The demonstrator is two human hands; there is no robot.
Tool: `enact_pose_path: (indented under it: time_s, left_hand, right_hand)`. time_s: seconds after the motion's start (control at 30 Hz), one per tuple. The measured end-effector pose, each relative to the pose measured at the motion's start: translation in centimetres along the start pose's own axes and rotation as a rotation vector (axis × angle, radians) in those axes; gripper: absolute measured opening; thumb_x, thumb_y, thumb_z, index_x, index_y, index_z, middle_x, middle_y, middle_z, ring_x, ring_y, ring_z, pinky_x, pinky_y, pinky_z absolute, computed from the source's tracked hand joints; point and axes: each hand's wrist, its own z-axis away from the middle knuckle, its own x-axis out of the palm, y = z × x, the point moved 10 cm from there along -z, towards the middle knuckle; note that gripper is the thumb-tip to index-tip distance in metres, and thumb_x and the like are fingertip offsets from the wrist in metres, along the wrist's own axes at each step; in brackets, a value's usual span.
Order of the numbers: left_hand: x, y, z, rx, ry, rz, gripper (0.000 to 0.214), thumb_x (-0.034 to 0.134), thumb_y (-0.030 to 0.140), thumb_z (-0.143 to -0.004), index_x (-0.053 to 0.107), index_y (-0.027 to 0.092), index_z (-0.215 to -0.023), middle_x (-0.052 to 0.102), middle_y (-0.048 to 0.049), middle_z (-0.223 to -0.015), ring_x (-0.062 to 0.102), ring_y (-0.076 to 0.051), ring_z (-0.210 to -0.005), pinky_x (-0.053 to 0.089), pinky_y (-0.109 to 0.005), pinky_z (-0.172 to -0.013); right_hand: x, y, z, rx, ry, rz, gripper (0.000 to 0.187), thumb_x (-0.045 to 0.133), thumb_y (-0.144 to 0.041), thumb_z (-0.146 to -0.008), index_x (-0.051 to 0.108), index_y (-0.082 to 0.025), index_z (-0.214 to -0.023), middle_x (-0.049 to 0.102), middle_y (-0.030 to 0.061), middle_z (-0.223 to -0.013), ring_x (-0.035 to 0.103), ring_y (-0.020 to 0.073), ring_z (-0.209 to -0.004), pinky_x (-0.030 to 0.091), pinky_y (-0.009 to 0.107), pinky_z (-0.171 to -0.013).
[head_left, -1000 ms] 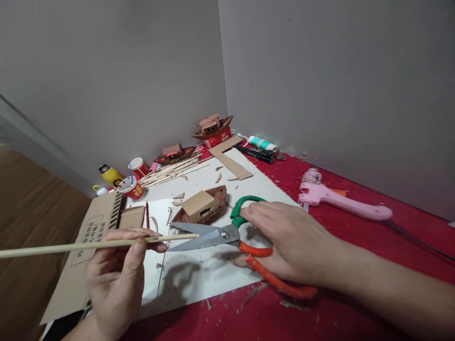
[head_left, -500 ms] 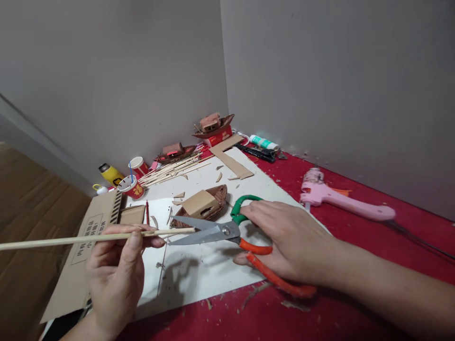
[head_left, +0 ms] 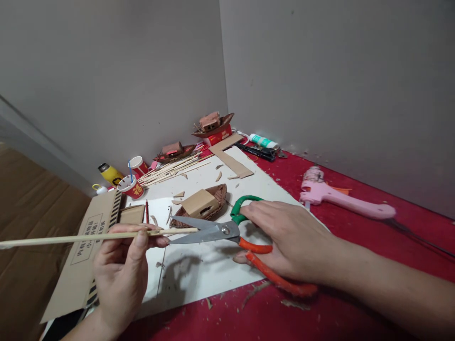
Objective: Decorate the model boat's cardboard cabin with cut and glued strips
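Note:
My left hand (head_left: 122,270) pinches a long thin wooden stick (head_left: 71,237) that runs off to the left edge; its right tip lies between the blades. My right hand (head_left: 287,241) grips large scissors (head_left: 216,231) with one green and one orange handle, blades apart around the stick's tip. Just behind the blades sits a small brown cardboard boat model (head_left: 204,204) on a white sheet (head_left: 199,270).
A pink glue gun (head_left: 341,199) lies on the red tablecloth at right. A bundle of sticks (head_left: 170,169), paper cups (head_left: 132,186), a yellow bottle (head_left: 110,174), two other boat models (head_left: 213,124) and cardboard strips (head_left: 231,161) crowd the back corner. A flat cardboard box (head_left: 85,246) lies at left.
The stick's tip has slid slightly further between the scissor blades and my left hand has shifted a little right. The right hand holds nearly still.

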Motion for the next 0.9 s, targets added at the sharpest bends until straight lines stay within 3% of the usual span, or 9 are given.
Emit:
enact_pose_path:
  time_s: [0.27,0.6,0.73,0.9]
  left_hand:
    - [0.2,0.2,-0.1,0.007,-0.021,-0.001,0.003,0.070,0.017,-0.083,0.073,0.016,-0.084,0.072,-0.0020,-0.083,0.070,-0.015,-0.065,0.062,-0.025,-0.061]
    - [0.2,0.0,0.2,-0.041,-0.024,-0.025,0.004,0.070,0.018,-0.083,0.074,0.017,-0.083,0.069,-0.0015,-0.083,0.069,-0.013,-0.065,0.061,-0.023,-0.060]
    - [-0.2,-0.2,-0.2,-0.046,0.023,0.011,0.003,0.071,0.019,-0.082,0.073,0.016,-0.082,0.069,-0.0013,-0.081,0.069,-0.013,-0.066,0.060,-0.022,-0.061]
    - [-1.2,-1.7,-0.7,-0.107,0.136,0.052,0.010,0.078,0.024,-0.076,0.073,0.018,-0.081,0.073,-0.0010,-0.077,0.070,-0.014,-0.063,0.060,-0.026,-0.062]
  right_hand:
    - [-0.4,-0.2,-0.1,-0.013,0.022,-0.031,0.040,0.059,-0.057,-0.081,0.059,-0.018,-0.084,0.065,0.0075,-0.077,0.061,0.0237,-0.068,0.042,0.033,-0.062]
    - [-1.0,-0.9,0.1,-0.022,0.040,-0.084,0.039,0.064,-0.058,-0.079,0.053,-0.021,-0.070,0.056,0.0002,-0.060,0.051,0.0168,-0.052,0.031,0.029,-0.053]
    - [-0.4,0.0,-0.3,0.055,-0.030,-0.136,0.044,0.070,-0.061,-0.072,0.053,-0.020,-0.079,0.057,0.0001,-0.066,0.052,0.0172,-0.056,0.033,0.028,-0.054]
    - [1.1,1.3,-0.5,0.220,-0.199,-0.308,0.041,0.072,-0.050,-0.072,0.041,-0.024,-0.071,0.049,-0.0055,-0.062,0.042,0.0119,-0.052,0.030,0.024,-0.050]
